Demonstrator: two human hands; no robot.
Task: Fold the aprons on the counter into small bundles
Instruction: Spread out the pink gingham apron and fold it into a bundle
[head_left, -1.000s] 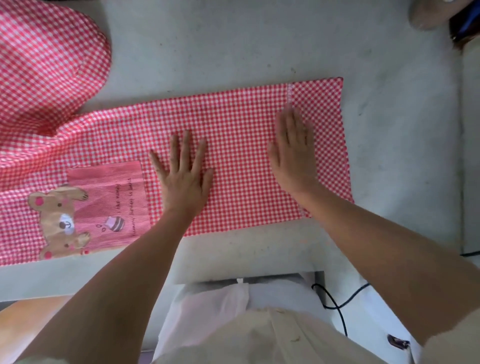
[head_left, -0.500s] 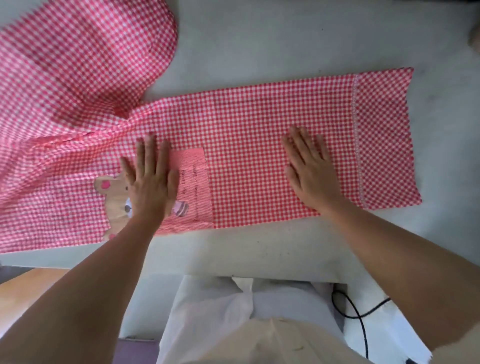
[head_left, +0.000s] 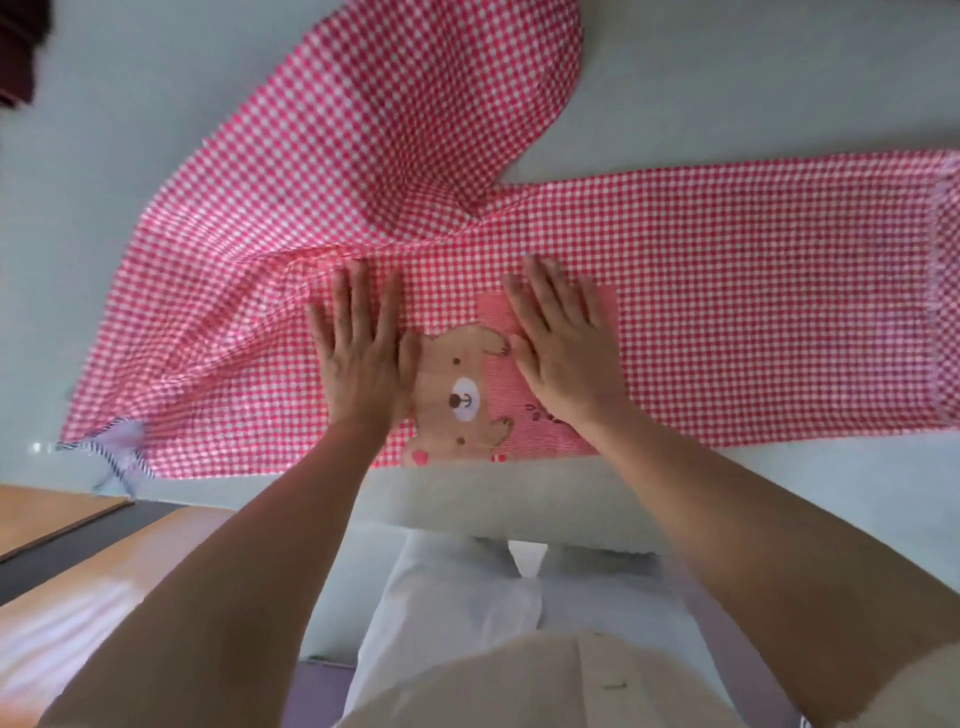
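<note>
A red-and-white checked apron (head_left: 727, 291) lies folded into a long band along the near edge of the pale counter (head_left: 727, 78). Its pink pocket carries a brown bear patch (head_left: 460, 395). My left hand (head_left: 363, 353) rests flat on the cloth just left of the bear, fingers spread. My right hand (head_left: 563, 343) lies flat on the pocket to the right of the bear. Neither hand grips the cloth. The apron's upper part (head_left: 395, 119) spreads unfolded toward the far left, with wrinkles by my left hand.
A striped tie or strap (head_left: 117, 452) hangs at the apron's left corner over the counter edge. Below the edge are a wooden floor (head_left: 47, 514) and my light clothing (head_left: 467, 623). A dark object (head_left: 18, 57) sits at the far left corner.
Both hands have slid left along the apron, from its right part to either side of the bear pocket. The view has shifted left with them.
</note>
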